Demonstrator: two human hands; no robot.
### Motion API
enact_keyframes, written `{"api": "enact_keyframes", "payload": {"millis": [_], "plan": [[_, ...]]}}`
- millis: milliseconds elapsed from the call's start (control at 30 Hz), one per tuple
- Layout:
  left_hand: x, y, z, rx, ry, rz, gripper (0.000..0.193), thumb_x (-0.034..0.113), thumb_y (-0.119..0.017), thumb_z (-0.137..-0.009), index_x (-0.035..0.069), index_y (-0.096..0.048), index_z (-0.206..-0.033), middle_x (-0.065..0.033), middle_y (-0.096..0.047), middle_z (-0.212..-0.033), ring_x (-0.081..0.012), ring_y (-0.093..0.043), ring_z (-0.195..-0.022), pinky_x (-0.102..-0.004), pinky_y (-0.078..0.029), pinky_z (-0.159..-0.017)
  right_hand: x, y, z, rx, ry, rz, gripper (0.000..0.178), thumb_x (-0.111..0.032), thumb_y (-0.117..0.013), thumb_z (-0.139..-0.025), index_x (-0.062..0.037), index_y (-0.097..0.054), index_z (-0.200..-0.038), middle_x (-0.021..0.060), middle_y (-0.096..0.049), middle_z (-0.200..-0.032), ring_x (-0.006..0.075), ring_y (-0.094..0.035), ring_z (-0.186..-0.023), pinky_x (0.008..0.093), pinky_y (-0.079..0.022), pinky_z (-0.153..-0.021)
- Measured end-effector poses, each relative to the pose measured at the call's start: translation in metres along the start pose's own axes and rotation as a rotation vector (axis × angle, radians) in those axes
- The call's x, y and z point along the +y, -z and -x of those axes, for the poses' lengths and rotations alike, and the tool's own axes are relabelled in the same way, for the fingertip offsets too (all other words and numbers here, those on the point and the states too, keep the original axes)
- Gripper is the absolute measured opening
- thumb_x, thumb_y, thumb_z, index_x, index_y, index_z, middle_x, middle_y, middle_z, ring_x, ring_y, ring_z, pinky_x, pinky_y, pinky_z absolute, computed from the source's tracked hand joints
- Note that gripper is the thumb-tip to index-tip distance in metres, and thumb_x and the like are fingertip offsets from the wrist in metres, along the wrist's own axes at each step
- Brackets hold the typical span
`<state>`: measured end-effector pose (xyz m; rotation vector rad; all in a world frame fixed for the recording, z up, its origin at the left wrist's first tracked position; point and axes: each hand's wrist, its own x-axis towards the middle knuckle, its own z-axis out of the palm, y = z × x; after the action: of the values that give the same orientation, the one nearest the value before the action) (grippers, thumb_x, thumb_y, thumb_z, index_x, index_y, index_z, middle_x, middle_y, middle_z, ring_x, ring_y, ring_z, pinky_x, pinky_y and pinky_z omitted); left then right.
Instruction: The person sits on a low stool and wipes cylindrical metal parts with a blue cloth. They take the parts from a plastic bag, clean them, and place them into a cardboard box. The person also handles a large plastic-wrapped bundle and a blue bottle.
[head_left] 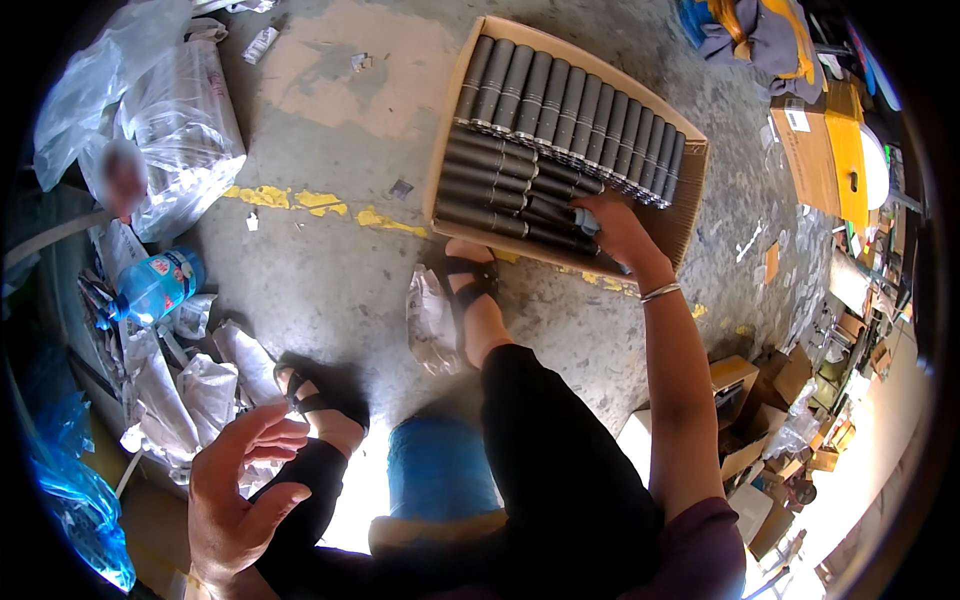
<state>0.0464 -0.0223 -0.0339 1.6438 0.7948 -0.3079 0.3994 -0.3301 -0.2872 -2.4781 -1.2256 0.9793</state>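
My right hand (618, 228) reaches into a cardboard box (690, 190) full of dark grey tubes. Its fingers are bent around the right end of a lying tube (560, 237) in the near part of the box. Something grey-blue covers its fingertips, and the grip itself is partly hidden. Behind it, a row of similar tubes (545, 95) stands side by side, leaning, with pale bands around them. My left hand (235, 495) hovers above my left knee, fingers loosely curved and thumb apart, holding nothing.
Crumpled pale wrapping (205, 390) and a blue-tinted plastic bottle (160, 285) lie at left, below a clear plastic bag (190, 130). Another wrapper (430, 320) is beside my right foot. A blue drum-shaped seat (440, 465) is beneath me. Cartons (810, 140) stand at right.
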Motion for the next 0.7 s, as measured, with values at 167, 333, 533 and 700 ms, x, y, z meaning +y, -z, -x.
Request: {"api": "enact_keyframes", "payload": {"millis": [167,333,533,700], "plan": [[-0.002,0.0,0.001,-0.009,0.001,-0.025,0.057,0.021,-0.076,-0.076,-0.002,-0.052,-0.123,-0.0158,-0.066,-0.104,-0.0251,-0.066,-0.094,-0.0343,-0.053,-0.08,0.026,-0.012,0.013,0.112,-0.093,0.066,0.055,0.01,-0.063,-0.065,-0.0098,-0.057,-0.116,0.0174,-0.059,-0.112,0.0378,-0.055,-0.104,0.0406,-0.046,-0.088],[-0.002,-0.001,-0.001,-0.001,-0.003,-0.042,0.058,0.023,-0.076,-0.077,-0.002,-0.052,-0.123,-0.0159,-0.066,-0.104,-0.025,-0.066,-0.094,-0.0341,-0.053,-0.08,0.025,-0.024,0.012,0.131,-0.131,0.124,0.052,0.01,-0.062,-0.065,-0.008,-0.057,-0.114,0.0179,-0.058,-0.113,0.0376,-0.056,-0.105,0.04,-0.046,-0.088],[-0.003,-0.003,-0.001,0.005,0.002,-0.049,0.059,0.028,-0.076,-0.077,-0.003,-0.053,-0.122,-0.0162,-0.066,-0.102,-0.0253,-0.066,-0.093,-0.0341,-0.053,-0.08,0.028,-0.026,0.014,0.242,-0.215,-0.028,0.05,0.003,-0.066,-0.069,-0.0096,-0.057,-0.116,0.0194,-0.059,-0.112,0.0377,-0.056,-0.105,0.041,-0.047,-0.087],[-0.003,-0.003,0.001,0.017,0.0,-0.061,0.059,0.028,-0.076,-0.077,-0.003,-0.053,-0.122,-0.0163,-0.066,-0.102,-0.0254,-0.066,-0.092,-0.0343,-0.053,-0.08,0.064,-0.029,0.02,0.122,-0.504,-0.386,0.054,-0.009,-0.072,-0.069,-0.0033,-0.053,-0.12,0.0238,-0.062,-0.108,0.0388,-0.059,-0.102,0.0402,-0.047,-0.085]]}}
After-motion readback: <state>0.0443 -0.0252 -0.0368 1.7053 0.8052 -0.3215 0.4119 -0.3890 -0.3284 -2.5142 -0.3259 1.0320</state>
